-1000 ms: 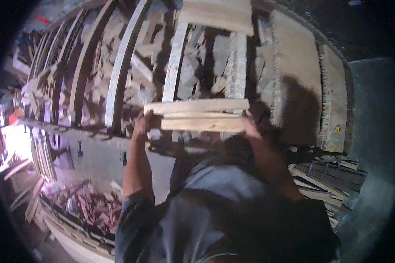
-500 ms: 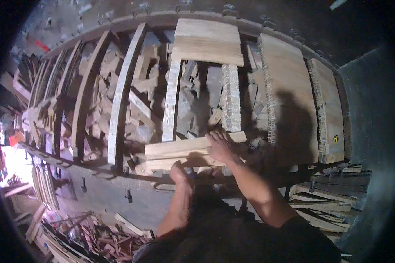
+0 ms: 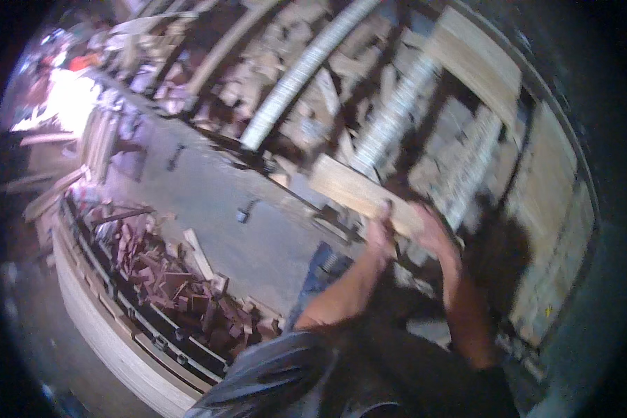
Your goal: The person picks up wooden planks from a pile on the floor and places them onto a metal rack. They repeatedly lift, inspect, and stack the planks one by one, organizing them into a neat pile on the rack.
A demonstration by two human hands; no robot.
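Note:
A pale wooden board [image 3: 350, 187] hangs tilted over the near edge of the frame, its left end higher in view than its right. My left hand [image 3: 381, 235] grips its near edge around the middle, thumb up against the wood. Closed on the board's right end is my right hand [image 3: 430, 228], its fingers partly blurred. Whether a second piece lies under the board, I cannot tell. Beyond it, a wide pale panel [image 3: 475, 61] lies across light-coloured bars, one of them a rough-faced bar [image 3: 400, 111].
Wood offcuts [image 3: 313, 132] lie heaped between the bars. To the right lie more flat panels [image 3: 552, 202]. At lower left, a bin rim [image 3: 94, 306] of boards surrounds reddish scraps [image 3: 177, 279]. Bolts [image 3: 245, 211] stick out of the grey side panel [image 3: 209, 181].
My view has swung left and tilted, bringing the scrap bin further in. Both hands still hold the wood, which now slants and appears closer to the frame's near edge.

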